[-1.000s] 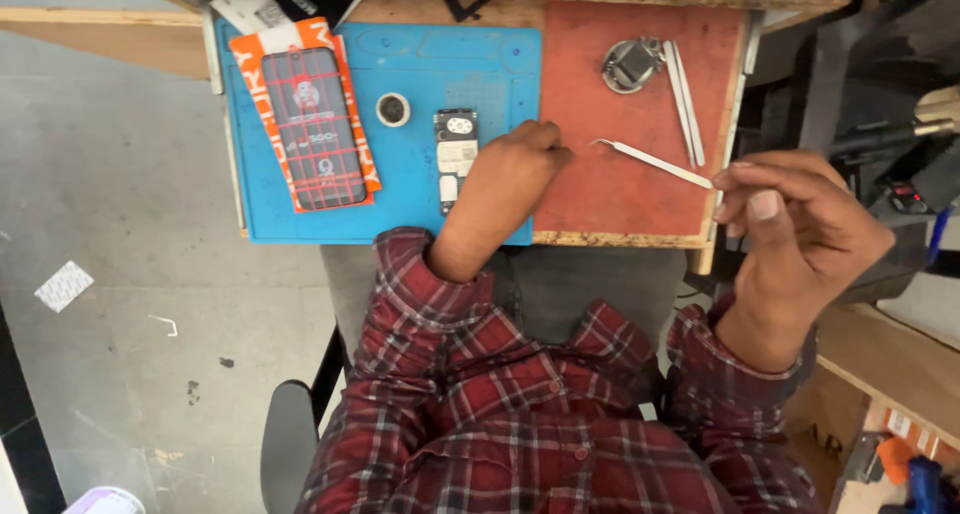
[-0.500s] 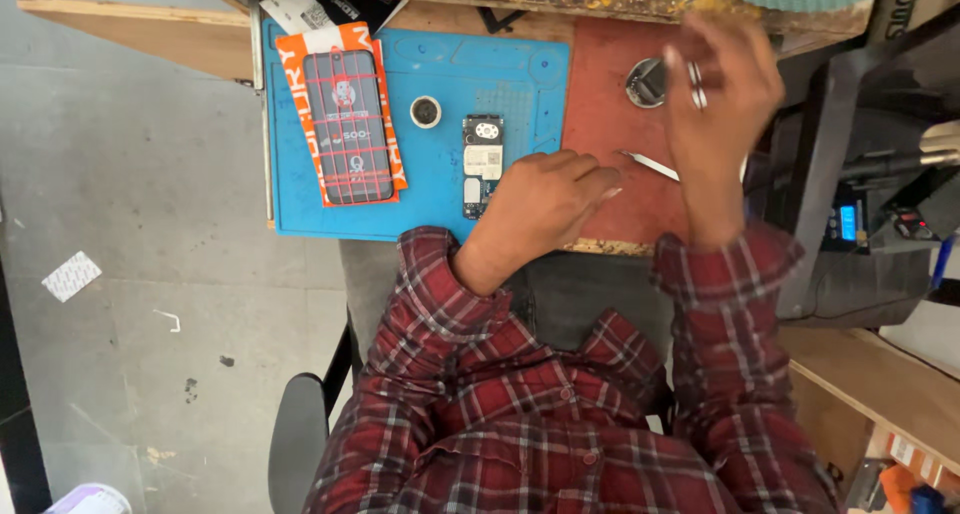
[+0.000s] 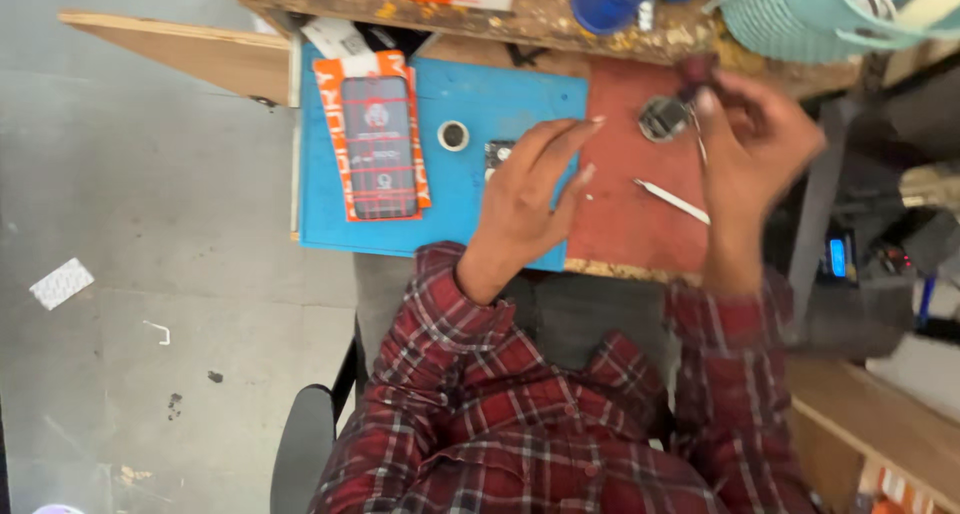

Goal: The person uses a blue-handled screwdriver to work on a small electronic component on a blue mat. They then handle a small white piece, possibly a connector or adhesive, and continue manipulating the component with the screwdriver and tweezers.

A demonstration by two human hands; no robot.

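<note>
Small dark part [image 3: 497, 154] half hidden under left hand [image 3: 530, 199]; right hand [image 3: 750, 134] blurred.

Quick tally across the bench

Two mats, one blue [image 3: 500, 104] and one red [image 3: 625, 189]; one packaged phone [image 3: 378, 144]; one small ring [image 3: 453, 135]; one round metal part [image 3: 660, 120]; one white tool [image 3: 672, 200]; two hands.
</note>
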